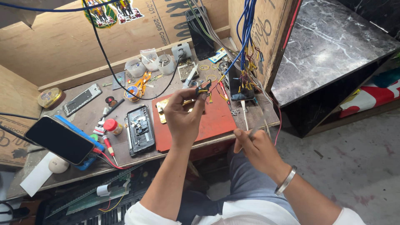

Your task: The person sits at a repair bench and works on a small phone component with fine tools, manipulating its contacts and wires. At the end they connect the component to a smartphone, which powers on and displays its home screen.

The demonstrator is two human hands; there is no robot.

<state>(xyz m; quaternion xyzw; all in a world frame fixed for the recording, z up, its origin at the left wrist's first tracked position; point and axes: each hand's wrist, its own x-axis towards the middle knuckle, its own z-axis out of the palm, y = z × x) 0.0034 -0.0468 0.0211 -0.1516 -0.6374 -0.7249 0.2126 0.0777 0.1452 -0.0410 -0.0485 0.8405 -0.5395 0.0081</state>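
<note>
**Small part pinched up over the red mat, tweezers waiting at the front edge**

The left hand [182, 118] is raised above the tabletop [89, 112], its thumb and forefinger closed tight on a small black-and-yellow component [203, 88]. It is held up at the fingertips rather than lying flat, which in my judgement brings it near the eye and keeps its faces free. The part sits just over the far edge of the red work mat [212, 118], toward the tabletop's right side. Its long axis runs roughly left to right across the view, the free end pointing right toward the hanging bundle of blue and yellow wires [246, 46]; finer detail is too small to tell.

The right hand [256, 150] hangs lower, off the front edge of the tabletop near its right corner, fingers curled shut around a slim pair of metal tweezers [257, 130] whose tips angle up and away toward the mat. A metal bangle [286, 180] circles that wrist.

An opened phone [141, 129] lies lengthwise just left of the mat, back removed, probably parked within easy reach. Further left a dark phone [58, 139] rests tilted on a blue stand near the front left corner. Small clear cups [151, 63] line the back edge.
</note>
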